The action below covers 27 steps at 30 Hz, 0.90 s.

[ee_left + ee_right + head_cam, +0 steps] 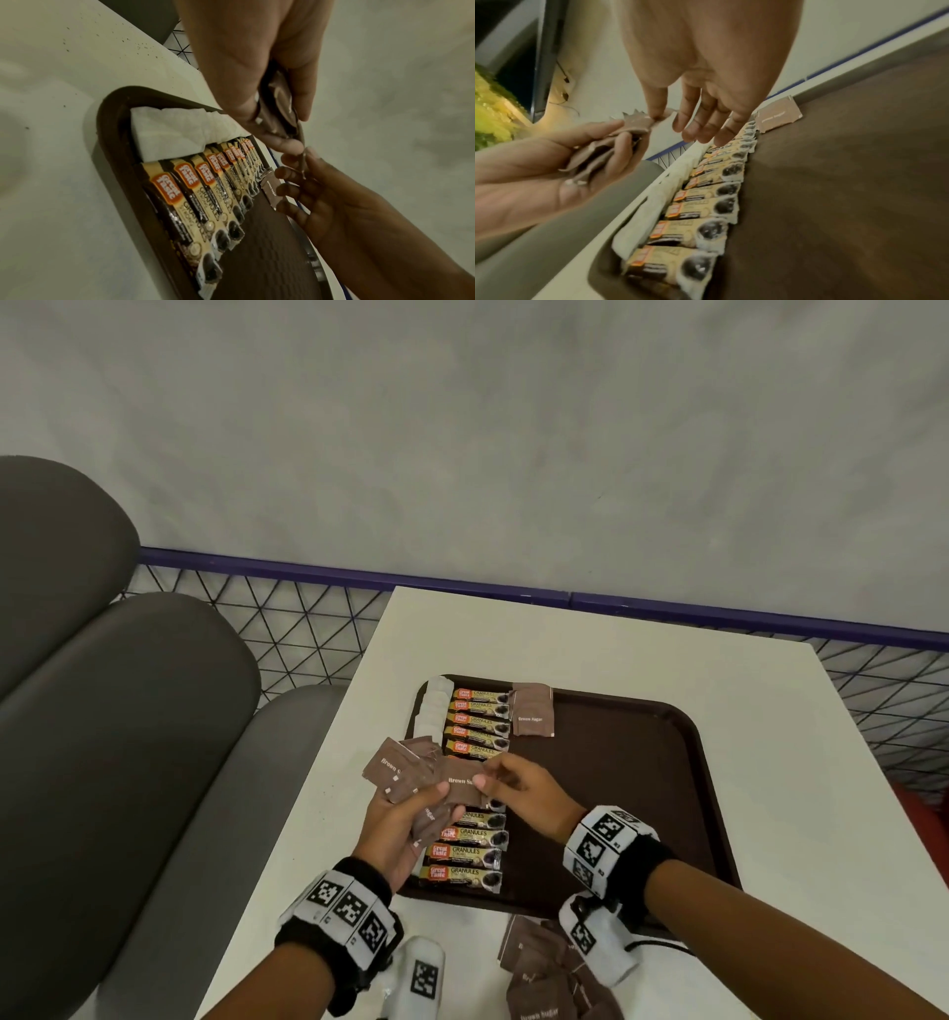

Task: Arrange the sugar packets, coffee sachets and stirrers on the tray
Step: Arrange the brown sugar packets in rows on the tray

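The left hand [405, 819] grips a fanned bunch of sugar packets [405, 775] above the tray's [616, 788] left edge, the right hand [518, 788] pinching the top packet [464, 785] — best peeled off alone, then laid just below the single packet [533, 710] beside the coffee sachets [475, 726].

Light is soft and even in the head view, with only faint shadows on the white table [590, 649]. Both wrist views are dimmer, yellowish and noisy (edges stretched by the wide lens). The coffee sachets [706, 203] nearest the right wrist camera blur; a bright yellow-green patch glares at far left.
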Each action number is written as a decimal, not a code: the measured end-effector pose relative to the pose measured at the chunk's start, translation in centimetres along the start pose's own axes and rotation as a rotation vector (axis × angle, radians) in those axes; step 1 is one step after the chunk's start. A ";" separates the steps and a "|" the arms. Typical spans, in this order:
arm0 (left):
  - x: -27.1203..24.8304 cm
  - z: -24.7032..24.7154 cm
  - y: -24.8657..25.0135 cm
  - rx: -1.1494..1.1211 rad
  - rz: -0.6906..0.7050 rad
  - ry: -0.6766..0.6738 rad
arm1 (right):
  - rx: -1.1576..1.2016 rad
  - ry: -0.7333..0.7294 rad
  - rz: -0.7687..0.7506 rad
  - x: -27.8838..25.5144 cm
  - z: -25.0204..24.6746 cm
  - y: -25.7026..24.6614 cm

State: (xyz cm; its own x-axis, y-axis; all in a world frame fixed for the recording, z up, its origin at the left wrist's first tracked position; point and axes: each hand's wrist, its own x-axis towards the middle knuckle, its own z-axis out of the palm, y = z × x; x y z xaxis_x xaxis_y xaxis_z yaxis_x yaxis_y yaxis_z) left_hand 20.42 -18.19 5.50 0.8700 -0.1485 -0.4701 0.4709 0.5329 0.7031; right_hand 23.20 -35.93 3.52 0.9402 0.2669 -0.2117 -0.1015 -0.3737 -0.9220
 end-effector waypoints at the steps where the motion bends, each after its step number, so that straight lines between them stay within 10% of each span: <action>1: -0.1 0.2 -0.1 0.000 0.000 -0.003 | 0.040 0.005 0.002 -0.1 0.2 0.0; 15: 0.2 -1.0 0.3 -0.095 -0.053 -0.012 | 0.120 0.598 0.249 2.3 -5.9 3.9; 27: 1.0 -2.8 0.4 -0.027 -0.047 0.016 | -0.117 0.609 0.360 5.5 -7.0 4.6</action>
State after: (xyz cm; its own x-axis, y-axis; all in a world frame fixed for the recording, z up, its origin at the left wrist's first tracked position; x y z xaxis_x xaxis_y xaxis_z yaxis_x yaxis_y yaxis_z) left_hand 21.05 -15.83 3.82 0.8446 -0.1602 -0.5108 0.5065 0.5482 0.6656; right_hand 30.17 -42.38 0.42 0.8730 -0.4212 -0.2458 -0.4358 -0.4474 -0.7810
